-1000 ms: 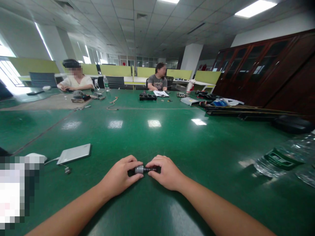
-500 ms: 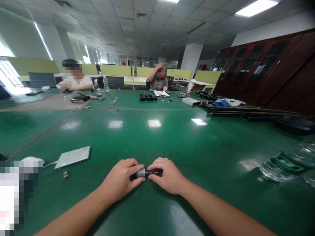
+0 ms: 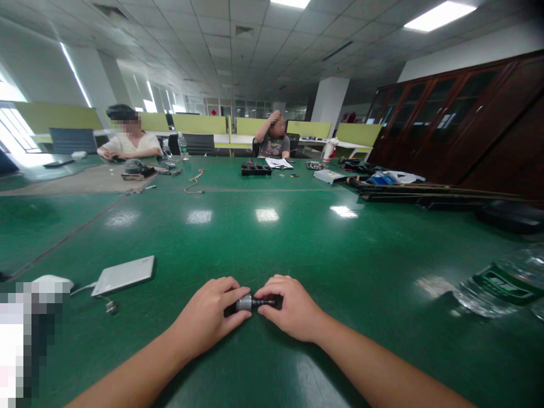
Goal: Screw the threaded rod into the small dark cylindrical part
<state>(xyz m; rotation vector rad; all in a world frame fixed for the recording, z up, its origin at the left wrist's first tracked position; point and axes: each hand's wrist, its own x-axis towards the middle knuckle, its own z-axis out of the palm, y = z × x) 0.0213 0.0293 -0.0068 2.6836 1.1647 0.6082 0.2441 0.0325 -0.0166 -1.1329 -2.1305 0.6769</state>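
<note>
A cylindrical part with a silver body [image 3: 243, 302] and a thin, dark, ridged shaft [image 3: 264, 302] lies sideways just over the green table. Closed around its silver end is my left hand [image 3: 215, 306], thumb in front and fingers behind; the palm hides its black left end. My right hand [image 3: 291, 306] is curled around the shaft, with thumb and fingertips on either side near where it meets the body. The shaft points into the right palm. Whether the fingertips press on it firmly is hard to see.
A white power bank [image 3: 124, 275] with a cable lies at left. Large clear water bottles [image 3: 501, 286] lie at right. Two people [image 3: 131, 141] sit across the green table [image 3: 272, 238]. A black tray [image 3: 256, 169] and long dark parts [image 3: 408, 192] lie toward the far side.
The right fingertips have shifted slightly along the part and parted a little, so more of the shaft shows. My left hand keeps its hold. The view has tilted slightly.
</note>
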